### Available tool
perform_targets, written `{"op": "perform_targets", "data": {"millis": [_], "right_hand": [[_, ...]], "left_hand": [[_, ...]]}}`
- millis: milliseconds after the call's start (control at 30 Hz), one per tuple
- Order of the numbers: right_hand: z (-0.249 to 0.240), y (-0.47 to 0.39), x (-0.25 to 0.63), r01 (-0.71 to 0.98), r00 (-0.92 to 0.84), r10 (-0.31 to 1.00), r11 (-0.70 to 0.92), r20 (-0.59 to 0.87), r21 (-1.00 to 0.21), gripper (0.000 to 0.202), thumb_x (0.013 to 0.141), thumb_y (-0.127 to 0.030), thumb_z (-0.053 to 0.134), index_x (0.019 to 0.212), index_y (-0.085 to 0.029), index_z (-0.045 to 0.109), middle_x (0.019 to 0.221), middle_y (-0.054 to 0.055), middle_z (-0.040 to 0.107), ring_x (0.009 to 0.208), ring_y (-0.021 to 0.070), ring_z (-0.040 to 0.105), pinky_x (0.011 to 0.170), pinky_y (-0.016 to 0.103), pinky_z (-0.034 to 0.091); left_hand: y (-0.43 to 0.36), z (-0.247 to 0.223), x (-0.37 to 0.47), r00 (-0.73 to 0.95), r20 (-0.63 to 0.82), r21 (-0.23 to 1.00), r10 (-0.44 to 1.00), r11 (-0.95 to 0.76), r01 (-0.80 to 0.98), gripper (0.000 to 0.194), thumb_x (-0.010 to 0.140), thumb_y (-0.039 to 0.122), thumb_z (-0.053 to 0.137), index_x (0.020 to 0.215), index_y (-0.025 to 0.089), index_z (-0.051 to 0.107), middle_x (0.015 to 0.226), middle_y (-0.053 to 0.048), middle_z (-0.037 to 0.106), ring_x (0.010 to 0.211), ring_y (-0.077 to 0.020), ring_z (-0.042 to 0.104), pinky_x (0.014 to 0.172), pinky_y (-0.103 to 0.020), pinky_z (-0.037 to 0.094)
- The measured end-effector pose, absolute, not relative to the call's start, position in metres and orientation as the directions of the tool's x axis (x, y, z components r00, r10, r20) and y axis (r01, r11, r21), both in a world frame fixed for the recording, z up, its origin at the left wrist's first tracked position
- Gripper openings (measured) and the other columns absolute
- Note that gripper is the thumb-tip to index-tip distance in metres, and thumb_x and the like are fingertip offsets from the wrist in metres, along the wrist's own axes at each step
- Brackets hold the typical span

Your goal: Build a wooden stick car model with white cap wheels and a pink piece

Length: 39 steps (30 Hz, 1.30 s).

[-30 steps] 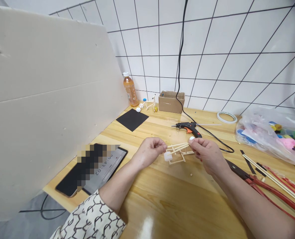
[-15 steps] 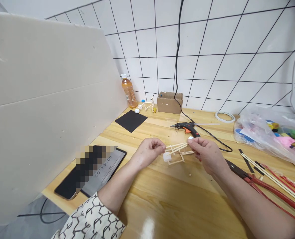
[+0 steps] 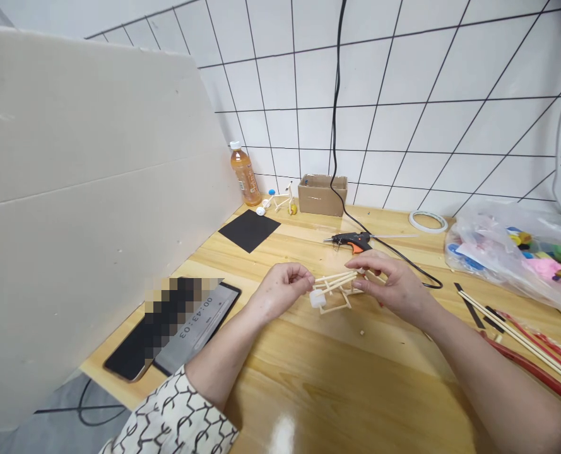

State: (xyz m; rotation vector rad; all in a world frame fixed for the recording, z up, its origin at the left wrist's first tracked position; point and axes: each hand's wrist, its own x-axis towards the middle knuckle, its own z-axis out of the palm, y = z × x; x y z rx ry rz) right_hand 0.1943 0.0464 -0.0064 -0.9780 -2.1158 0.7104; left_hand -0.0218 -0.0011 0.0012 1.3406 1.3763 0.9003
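A small frame of pale wooden sticks (image 3: 336,308) is held low over the table between both hands. A white bottle cap (image 3: 317,298) is at its left end. My left hand (image 3: 284,290) is closed in a pinch on the left stick ends. Around the frame's right end, my right hand (image 3: 394,284) has its thumb below and its fingers above. Part of a second white piece shows between them, and that hand hides the rest of this end. A black and orange glue gun (image 3: 351,241) lies just behind the frame.
A phone (image 3: 138,353) and a tablet with a timer (image 3: 197,325) lie left. Behind are a bottle (image 3: 245,175), black sheet (image 3: 249,231), second stick model (image 3: 283,200) and cardboard box (image 3: 322,197). Tape (image 3: 428,221), loose sticks (image 3: 521,334) and a plastic bag (image 3: 512,252) are right.
My right hand has opened from its tight pinch and turned, its fingers reaching left over the frame's end. The left hand and frame stay nearly still.
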Motion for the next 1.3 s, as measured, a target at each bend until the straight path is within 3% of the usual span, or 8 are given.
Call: {"op": "perform_targets", "data": {"millis": [533, 1300], "right_hand": [[-0.0095, 0.0498, 0.1931, 0.407, -0.51, 0.765, 0.617, 0.393, -0.673, 0.011, 0.075, -0.026, 0.059, 0.081, -0.022, 0.067, 0.084, 0.006, 0.064, 0.083, 0.021, 0.057, 0.078, 0.037, 0.044], [-0.0069, 0.0478, 0.1907, 0.445, -0.565, 0.735, 0.654, 0.375, -0.611, 0.01, 0.081, -0.022, 0.052, 0.078, -0.019, 0.061, 0.083, 0.006, 0.06, 0.081, 0.0194, 0.054, 0.072, 0.035, 0.043]], "left_hand": [[-0.0004, 0.0, -0.022, 0.075, -0.151, 0.963, 0.986, 0.129, 0.238, 0.016, 0.069, 0.027, 0.06, 0.068, 0.012, 0.061, 0.063, -0.001, 0.059, 0.061, -0.0105, 0.051, 0.062, -0.022, 0.038], [-0.0001, 0.0003, -0.0213, 0.08, -0.146, 0.966, 0.986, 0.125, 0.226, 0.018, 0.066, 0.03, 0.061, 0.067, 0.012, 0.061, 0.061, 0.0, 0.058, 0.059, -0.0101, 0.048, 0.06, -0.022, 0.036]]}}
